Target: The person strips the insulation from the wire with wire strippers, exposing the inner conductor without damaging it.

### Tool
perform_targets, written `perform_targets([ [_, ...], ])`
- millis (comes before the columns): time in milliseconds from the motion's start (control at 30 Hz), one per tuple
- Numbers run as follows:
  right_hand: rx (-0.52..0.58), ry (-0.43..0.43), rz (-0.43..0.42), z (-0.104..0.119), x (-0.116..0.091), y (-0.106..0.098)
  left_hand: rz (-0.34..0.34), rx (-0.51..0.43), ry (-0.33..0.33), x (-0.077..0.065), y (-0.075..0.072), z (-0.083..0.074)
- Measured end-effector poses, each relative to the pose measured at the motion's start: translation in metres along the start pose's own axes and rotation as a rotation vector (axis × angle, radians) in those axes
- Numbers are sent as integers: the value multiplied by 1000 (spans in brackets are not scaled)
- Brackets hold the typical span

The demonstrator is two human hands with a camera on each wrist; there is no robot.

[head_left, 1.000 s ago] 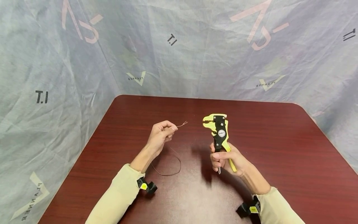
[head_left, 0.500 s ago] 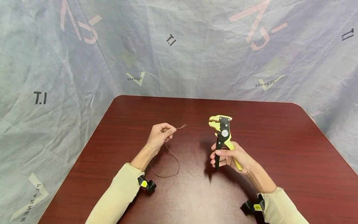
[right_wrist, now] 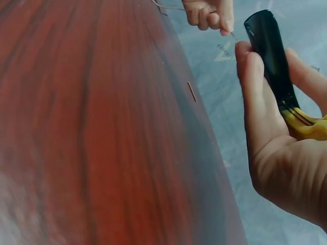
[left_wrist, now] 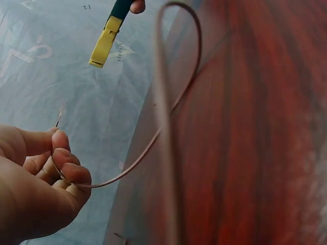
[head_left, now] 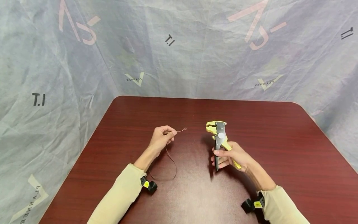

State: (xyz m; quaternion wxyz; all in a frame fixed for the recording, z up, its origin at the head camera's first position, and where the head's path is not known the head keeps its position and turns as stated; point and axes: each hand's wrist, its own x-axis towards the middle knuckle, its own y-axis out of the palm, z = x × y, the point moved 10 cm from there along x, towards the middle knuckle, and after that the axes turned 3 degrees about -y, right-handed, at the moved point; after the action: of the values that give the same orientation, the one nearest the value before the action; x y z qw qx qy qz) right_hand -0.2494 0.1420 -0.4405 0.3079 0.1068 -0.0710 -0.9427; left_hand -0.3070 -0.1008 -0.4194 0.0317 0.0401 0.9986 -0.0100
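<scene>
Between thumb and forefinger, my left hand [head_left: 160, 139] pinches a thin brown wire [left_wrist: 139, 161] close to its end. The split, frayed tip [head_left: 183, 129] sticks out to the right past the fingertips. From there the wire runs under the other fingers and loops down toward the table. My right hand [head_left: 236, 155] holds a yellow and black wire stripper [head_left: 220, 135] by its handles, thumb across the front. Its head points up and its yellow mouth faces left, toward the wire tip with a gap between them. In the right wrist view a black handle [right_wrist: 271, 56] lies between thumb and fingers.
A dark red wooden table [head_left: 265, 130] lies under both hands. Short wire scraps, one a brown piece [right_wrist: 191, 92], lie near its edge in the right wrist view. Grey printed cloth [head_left: 184, 71] hangs behind and at the sides.
The wire stripper shifted right, then back left and lower, its head tipping. My right fingers have loosened around the handle. My left hand has sunk slightly, still pinching the wire.
</scene>
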Motion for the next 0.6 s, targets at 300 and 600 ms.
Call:
perform_targets([
  [300,-59,92,-43,-13,1,-9,-74,97,-11,3,-7,7],
  [600,-59,166,-30,-25,-1,-11,-108,273,29,3,-7,7],
])
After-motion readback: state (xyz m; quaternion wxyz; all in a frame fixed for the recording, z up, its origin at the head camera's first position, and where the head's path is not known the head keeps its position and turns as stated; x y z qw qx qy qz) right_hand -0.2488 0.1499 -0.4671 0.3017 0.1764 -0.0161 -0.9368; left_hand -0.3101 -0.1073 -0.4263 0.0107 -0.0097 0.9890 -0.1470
